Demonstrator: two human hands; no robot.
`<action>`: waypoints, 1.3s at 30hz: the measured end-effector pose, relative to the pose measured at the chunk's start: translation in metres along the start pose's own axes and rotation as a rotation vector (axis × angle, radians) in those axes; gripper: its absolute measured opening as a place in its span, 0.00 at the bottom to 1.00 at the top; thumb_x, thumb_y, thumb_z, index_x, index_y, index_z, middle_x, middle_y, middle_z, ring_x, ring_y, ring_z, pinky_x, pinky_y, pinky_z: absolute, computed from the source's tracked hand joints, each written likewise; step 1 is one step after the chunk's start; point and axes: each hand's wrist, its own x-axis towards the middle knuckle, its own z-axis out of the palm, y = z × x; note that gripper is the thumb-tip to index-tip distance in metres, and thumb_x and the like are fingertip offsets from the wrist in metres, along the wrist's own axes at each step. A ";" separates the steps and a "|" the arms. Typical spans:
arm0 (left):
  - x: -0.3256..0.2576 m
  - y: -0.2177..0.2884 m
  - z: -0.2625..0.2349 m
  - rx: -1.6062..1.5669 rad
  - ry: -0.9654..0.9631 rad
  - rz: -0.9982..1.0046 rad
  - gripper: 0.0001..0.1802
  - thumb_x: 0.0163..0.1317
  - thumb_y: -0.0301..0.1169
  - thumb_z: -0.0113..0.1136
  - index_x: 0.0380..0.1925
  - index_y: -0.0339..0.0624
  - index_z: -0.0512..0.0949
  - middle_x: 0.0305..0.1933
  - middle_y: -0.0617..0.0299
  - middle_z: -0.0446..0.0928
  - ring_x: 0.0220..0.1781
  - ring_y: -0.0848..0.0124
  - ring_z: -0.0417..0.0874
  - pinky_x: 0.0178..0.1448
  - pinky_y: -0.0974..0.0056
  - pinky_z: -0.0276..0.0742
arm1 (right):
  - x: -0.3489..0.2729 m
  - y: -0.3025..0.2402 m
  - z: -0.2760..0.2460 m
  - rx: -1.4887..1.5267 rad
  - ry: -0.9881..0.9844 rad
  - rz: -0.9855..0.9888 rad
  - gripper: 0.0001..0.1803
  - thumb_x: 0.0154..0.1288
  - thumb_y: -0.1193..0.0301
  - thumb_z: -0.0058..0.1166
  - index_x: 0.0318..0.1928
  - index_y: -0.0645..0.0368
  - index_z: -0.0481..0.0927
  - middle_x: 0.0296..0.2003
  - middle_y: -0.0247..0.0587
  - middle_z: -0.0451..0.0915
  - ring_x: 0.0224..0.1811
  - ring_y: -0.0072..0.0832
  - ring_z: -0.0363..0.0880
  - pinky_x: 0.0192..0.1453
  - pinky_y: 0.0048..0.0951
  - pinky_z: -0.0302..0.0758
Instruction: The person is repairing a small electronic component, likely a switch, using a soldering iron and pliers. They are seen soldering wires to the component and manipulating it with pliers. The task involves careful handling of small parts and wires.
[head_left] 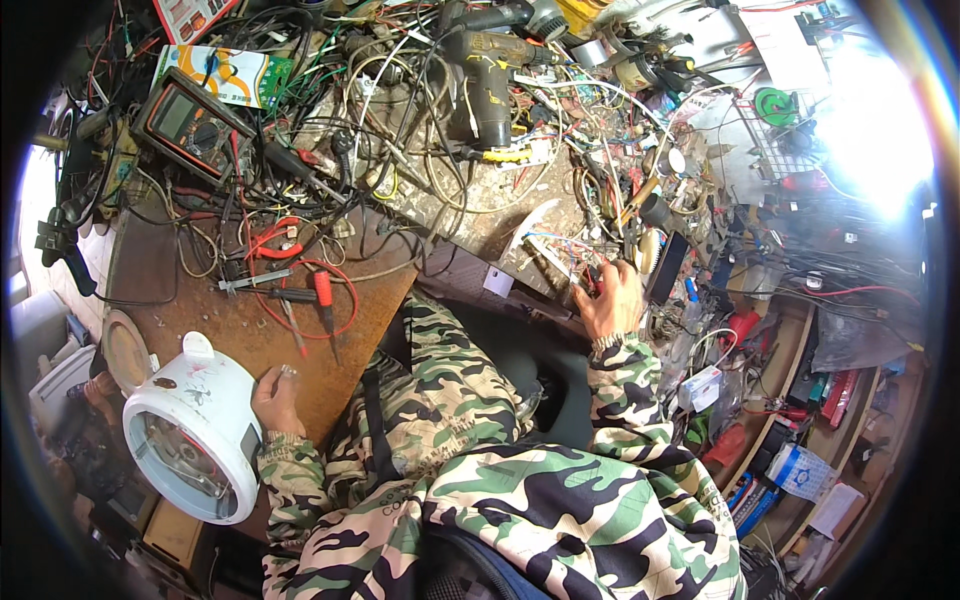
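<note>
My right hand (612,305) is bent over the cluttered bench edge, fingers curled and thumb close to forefinger, at a small red part (594,279). Can't tell if they're clamped on it or only touching; the knuckles hide the contact. The wrist sits low by the edge, probably for steadiness. Just beyond the fingers: thin curved white plastic piece (530,226). To their right, black rectangular block (668,267).

My left hand (278,402) rests on the rust-brown flat board (365,300), fingers bent, tips near together; maybe a tiny pale bit between them, too small to tell. Just beside it, the rounded white plastic housing (222,395) lies with its round opening toward me, likely so the inside is in sight.

Farther out on the board: red-handled screwdriver (322,288), red-handled pliers (274,240), seemingly laid there for easy reach. Beyond: dark-cased multimeter (192,127), face up, presumably for reading; dark pistol-shaped cordless drill (488,85) among tangled wires.
</note>
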 end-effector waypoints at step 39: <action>0.004 -0.014 0.003 -0.008 0.013 0.130 0.11 0.63 0.21 0.63 0.45 0.29 0.81 0.37 0.58 0.84 0.36 0.72 0.84 0.43 0.68 0.81 | 0.041 -0.233 0.018 0.706 -0.522 -0.577 0.12 0.59 0.69 0.66 0.41 0.62 0.85 0.32 0.50 0.81 0.35 0.48 0.82 0.39 0.41 0.77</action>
